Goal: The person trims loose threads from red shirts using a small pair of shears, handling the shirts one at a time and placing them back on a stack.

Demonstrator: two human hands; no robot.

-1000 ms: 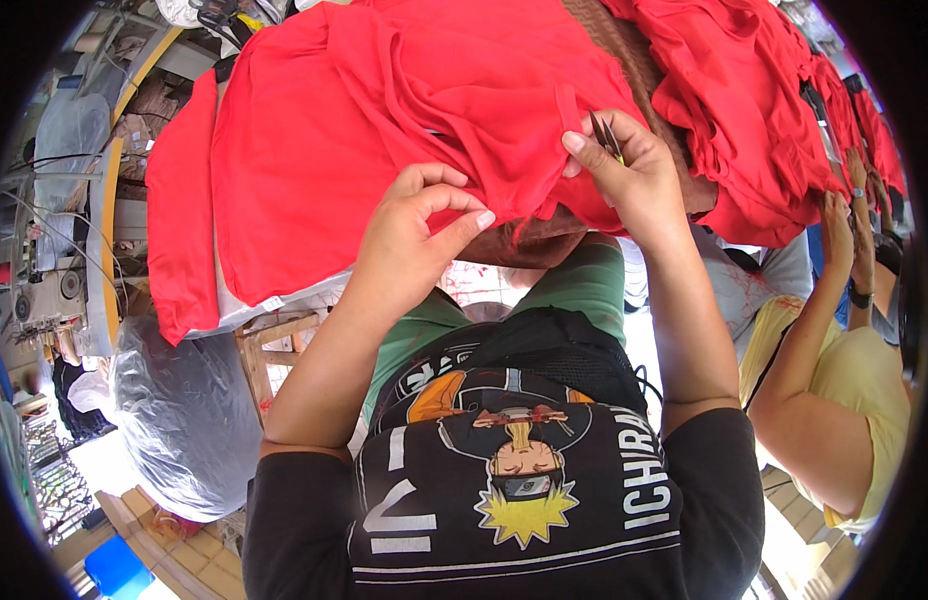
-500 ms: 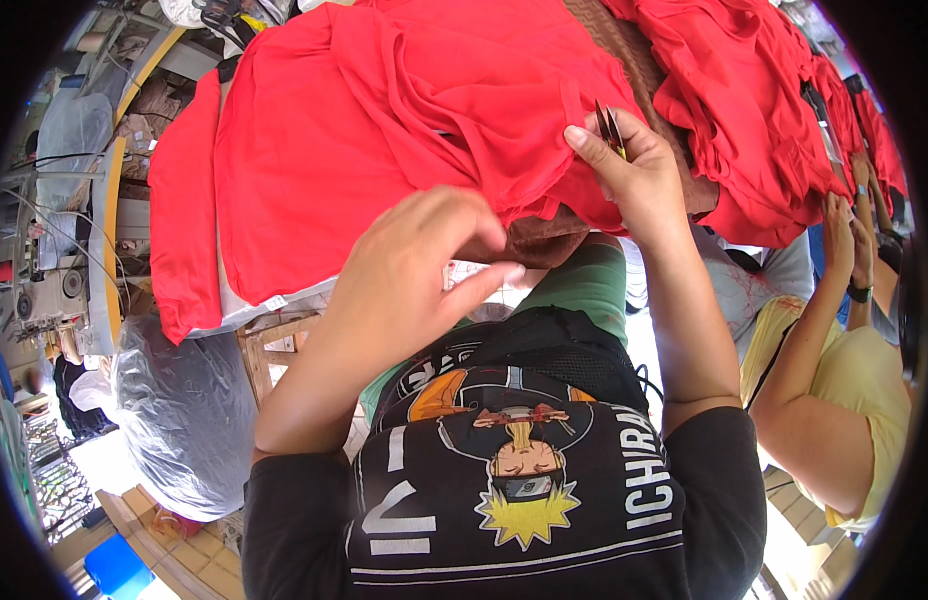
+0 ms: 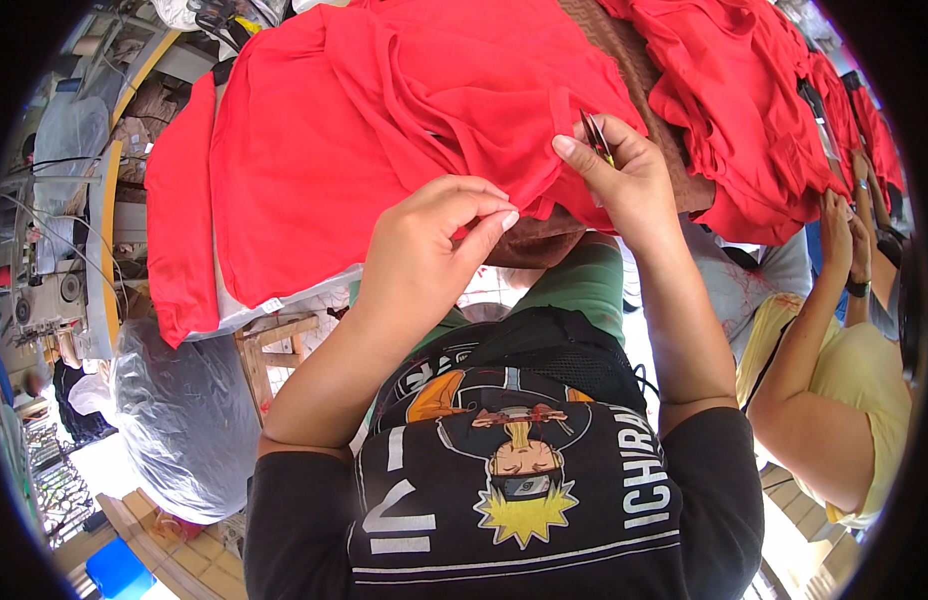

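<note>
A red garment (image 3: 314, 150) lies spread and folded over the table in front of me. My left hand (image 3: 439, 230) is closed in a pinch at the garment's near edge, thumb and forefinger meeting on the cloth. To its right, my right hand (image 3: 629, 180) is wrapped round a small pair of thread snips (image 3: 594, 135), dark blades pointing up and away. The thumb of that hand also presses a fold of the red cloth against the fingers. Part of the snips is hidden in the palm.
More red garments (image 3: 734, 120) are heaped at the right, beyond a brown cloth (image 3: 639, 80). A co-worker in yellow (image 3: 834, 400) sits there, hands at the pile. On the left stand a plastic-wrapped bundle (image 3: 179, 420), a wooden stool (image 3: 274, 350) and a sewing machine (image 3: 59, 295).
My left hand has moved up and right to the garment's edge, its thumb and forefinger closing from apart to a pinch. My right hand has shifted slightly left with the snips.
</note>
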